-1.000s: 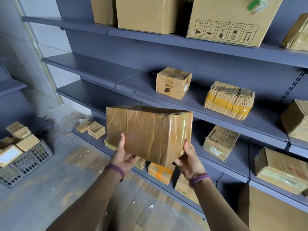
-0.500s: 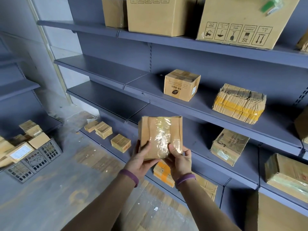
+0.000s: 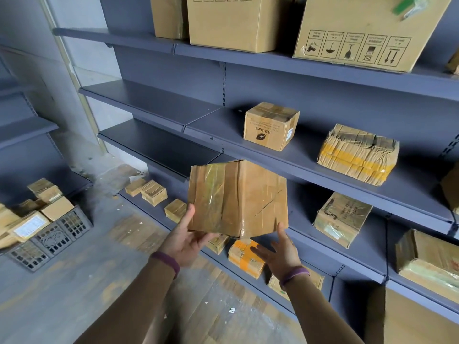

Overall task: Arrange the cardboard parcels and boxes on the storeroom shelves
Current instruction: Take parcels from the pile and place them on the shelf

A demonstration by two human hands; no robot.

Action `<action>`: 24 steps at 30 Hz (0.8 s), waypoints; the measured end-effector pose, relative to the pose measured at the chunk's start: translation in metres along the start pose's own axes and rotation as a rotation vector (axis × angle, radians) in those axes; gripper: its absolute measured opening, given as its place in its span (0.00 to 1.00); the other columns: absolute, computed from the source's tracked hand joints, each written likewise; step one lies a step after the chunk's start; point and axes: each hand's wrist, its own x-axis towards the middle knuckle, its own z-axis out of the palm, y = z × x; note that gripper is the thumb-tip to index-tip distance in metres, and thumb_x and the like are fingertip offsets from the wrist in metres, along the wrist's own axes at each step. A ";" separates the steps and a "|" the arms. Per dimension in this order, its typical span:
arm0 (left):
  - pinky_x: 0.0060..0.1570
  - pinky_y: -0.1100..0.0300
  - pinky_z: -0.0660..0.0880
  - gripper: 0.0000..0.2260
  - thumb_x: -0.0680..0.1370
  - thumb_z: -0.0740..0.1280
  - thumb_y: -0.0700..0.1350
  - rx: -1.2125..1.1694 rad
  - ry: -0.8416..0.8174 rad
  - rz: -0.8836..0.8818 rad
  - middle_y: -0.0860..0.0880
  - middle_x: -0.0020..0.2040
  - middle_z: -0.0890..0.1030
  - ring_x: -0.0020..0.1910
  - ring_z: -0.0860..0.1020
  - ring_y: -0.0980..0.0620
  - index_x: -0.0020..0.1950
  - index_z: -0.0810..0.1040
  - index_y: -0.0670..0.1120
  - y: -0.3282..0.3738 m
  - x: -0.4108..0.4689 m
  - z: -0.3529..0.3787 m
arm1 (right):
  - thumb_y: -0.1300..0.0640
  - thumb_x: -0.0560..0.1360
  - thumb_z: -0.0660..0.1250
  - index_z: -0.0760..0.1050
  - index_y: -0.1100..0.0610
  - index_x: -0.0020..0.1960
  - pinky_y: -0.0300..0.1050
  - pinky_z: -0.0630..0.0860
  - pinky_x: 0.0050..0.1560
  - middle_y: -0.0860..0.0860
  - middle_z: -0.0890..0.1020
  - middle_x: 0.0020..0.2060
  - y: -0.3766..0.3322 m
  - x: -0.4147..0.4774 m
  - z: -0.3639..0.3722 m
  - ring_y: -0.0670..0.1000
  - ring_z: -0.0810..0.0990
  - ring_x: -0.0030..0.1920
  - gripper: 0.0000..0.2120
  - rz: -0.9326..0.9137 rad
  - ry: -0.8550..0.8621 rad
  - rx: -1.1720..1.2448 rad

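Parcel [image 3: 237, 198] corner-on to camera; long axis probably receding right.

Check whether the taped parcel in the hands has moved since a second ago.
Yes. The taped parcel still hangs below the leaf-logo box, but it has turned: broad face then, corner toward the camera now.

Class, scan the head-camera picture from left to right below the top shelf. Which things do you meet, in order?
Dark crate → small boxes on the lowest shelf → taped parcel held up in front → yellow-banded bundle → wrapped parcel at the far right.
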 end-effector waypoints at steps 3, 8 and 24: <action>0.67 0.45 0.74 0.30 0.71 0.70 0.57 0.031 -0.018 -0.007 0.34 0.61 0.81 0.62 0.80 0.36 0.67 0.73 0.40 0.000 0.004 -0.005 | 0.35 0.55 0.81 0.65 0.56 0.74 0.58 0.82 0.51 0.58 0.74 0.66 -0.005 0.000 -0.002 0.61 0.80 0.59 0.54 0.023 -0.010 0.133; 0.51 0.43 0.81 0.19 0.79 0.62 0.55 0.084 -0.032 -0.036 0.35 0.54 0.84 0.57 0.81 0.37 0.60 0.75 0.40 0.001 0.004 -0.010 | 0.44 0.75 0.68 0.72 0.56 0.71 0.48 0.82 0.37 0.56 0.83 0.57 -0.014 0.007 -0.008 0.56 0.84 0.49 0.28 -0.024 -0.041 0.263; 0.44 0.43 0.83 0.14 0.85 0.60 0.43 0.395 0.092 0.086 0.40 0.65 0.80 0.60 0.79 0.37 0.69 0.76 0.51 0.020 0.022 0.001 | 0.63 0.73 0.74 0.56 0.48 0.72 0.71 0.78 0.53 0.54 0.73 0.56 -0.012 0.000 -0.008 0.59 0.76 0.56 0.36 -0.189 0.177 0.379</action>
